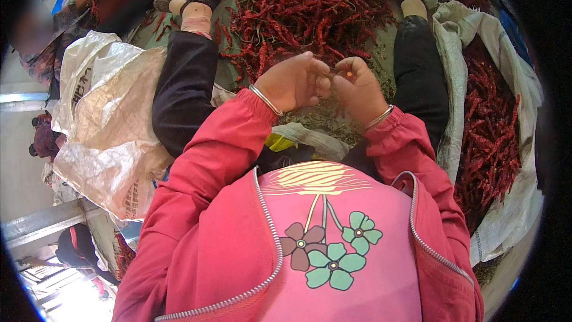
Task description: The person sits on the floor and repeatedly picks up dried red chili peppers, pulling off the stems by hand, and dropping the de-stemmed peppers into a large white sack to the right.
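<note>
My left hand (292, 81) and my right hand (363, 91) meet in front of me, over the space between my outstretched legs. A dried red chili pepper (346, 71), mostly hidden, shows between the curled thumb and forefinger of my right hand. The fingers of my left hand are bent towards it; their tips come close to the right thumb, and what they pinch cannot be made out. Just beyond both hands rises a large heap of dried red chilies (308, 13), some with stems. Pale stem scraps (330, 120) lie below the hands.
A white woven sack (451, 80) at my right holds dried chilies (487, 143). To my left lies a crumpled, printed woven sack (120, 120). Another person (71, 31) sits at the upper left, near more chilies. Loose chilies (225, 33) are scattered beside my left foot.
</note>
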Demonstrator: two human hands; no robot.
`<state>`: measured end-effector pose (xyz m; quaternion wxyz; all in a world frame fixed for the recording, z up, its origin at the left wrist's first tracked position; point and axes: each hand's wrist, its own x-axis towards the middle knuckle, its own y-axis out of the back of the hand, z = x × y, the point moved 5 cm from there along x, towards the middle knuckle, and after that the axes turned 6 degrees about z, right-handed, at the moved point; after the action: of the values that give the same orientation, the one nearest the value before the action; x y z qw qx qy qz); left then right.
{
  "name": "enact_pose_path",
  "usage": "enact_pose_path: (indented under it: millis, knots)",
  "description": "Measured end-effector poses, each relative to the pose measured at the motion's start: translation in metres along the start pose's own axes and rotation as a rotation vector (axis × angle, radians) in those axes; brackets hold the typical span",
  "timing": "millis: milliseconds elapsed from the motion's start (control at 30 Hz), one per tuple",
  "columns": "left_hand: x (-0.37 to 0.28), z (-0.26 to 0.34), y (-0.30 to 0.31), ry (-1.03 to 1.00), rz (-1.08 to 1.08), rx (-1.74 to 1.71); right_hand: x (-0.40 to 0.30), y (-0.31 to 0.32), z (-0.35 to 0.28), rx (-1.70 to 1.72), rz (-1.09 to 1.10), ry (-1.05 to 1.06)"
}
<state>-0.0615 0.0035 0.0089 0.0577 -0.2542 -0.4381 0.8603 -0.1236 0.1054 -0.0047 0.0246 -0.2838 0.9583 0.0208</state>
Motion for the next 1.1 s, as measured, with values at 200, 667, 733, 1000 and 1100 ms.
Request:
enact_pose_path:
  millis: [200, 667, 733, 1000, 1100]
  knots:
    - [-0.001, 0.003, 0.009, -0.196, 0.279, 0.288, -0.005, -0.006, 0.009, 0.136, -0.154, -0.173]
    - [-0.008, -0.003, -0.021, -1.177, 0.507, 2.204, 0.002, -0.003, 0.022, -0.295, -0.151, -0.022]
    - [0.005, -0.024, -0.020, -0.613, 0.454, 2.689, 0.009, 0.001, 0.056, -0.206, -0.161, -0.124]
    - [-0.010, 0.000, 0.016, -0.161, 0.680, 2.013, 0.007, 0.023, 0.065, 0.312, 0.074, -0.418]
    - [0.000, -0.030, 0.066, 0.143, 0.610, 2.180, 0.001, 0.014, 0.056, 0.401, -0.014, -0.445]
